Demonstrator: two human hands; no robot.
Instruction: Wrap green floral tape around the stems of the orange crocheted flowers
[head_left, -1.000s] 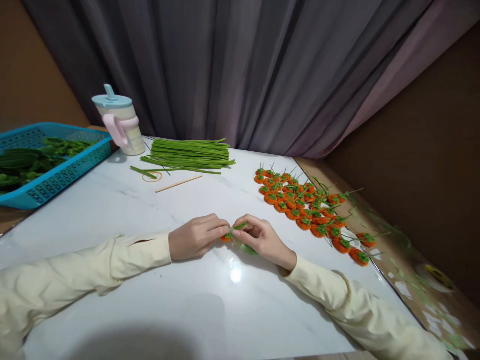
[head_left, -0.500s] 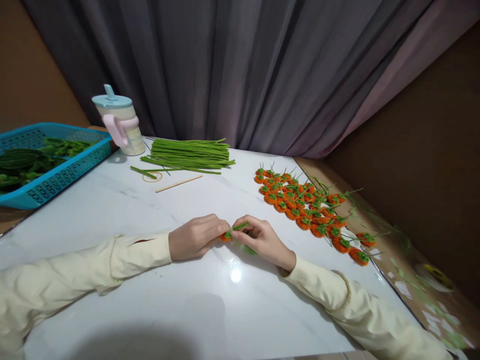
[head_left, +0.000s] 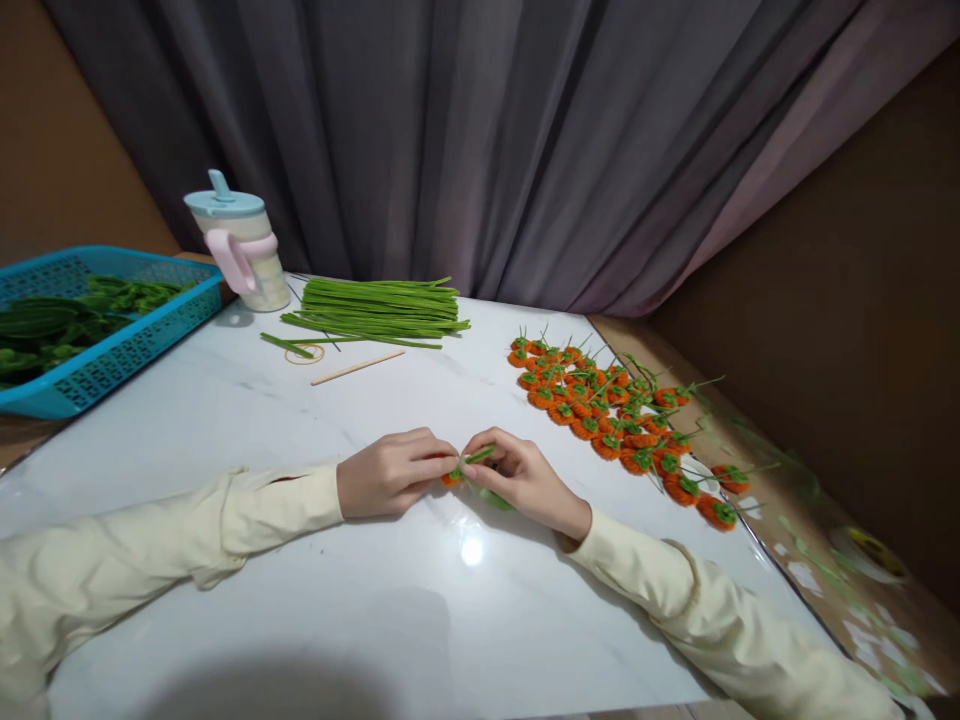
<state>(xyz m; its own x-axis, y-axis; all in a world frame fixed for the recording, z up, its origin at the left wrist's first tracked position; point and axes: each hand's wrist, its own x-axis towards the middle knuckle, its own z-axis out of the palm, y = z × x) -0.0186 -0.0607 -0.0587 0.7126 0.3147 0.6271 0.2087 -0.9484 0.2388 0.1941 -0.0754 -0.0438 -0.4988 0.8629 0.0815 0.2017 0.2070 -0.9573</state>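
Observation:
My left hand [head_left: 390, 472] and my right hand [head_left: 525, 478] meet at the middle of the white marble table [head_left: 300, 560]. Between their pinched fingertips is a small orange crocheted piece [head_left: 452, 478] with a green stem [head_left: 480, 455]. The left fingers pinch the orange part; the right fingers close on the green stem. To the right lies a heap of several finished orange pieces with green tops [head_left: 615, 420].
A bundle of green stems [head_left: 379, 308] lies at the back, with a wooden stick [head_left: 358, 367] and a rubber band [head_left: 305, 353] before it. A pale cup with a blue lid [head_left: 241, 243] and a blue basket of leaves [head_left: 82, 325] stand left. Grey curtain behind.
Both hands stay in place; the fingertips have shifted slightly as they work the small orange piece and its stem.

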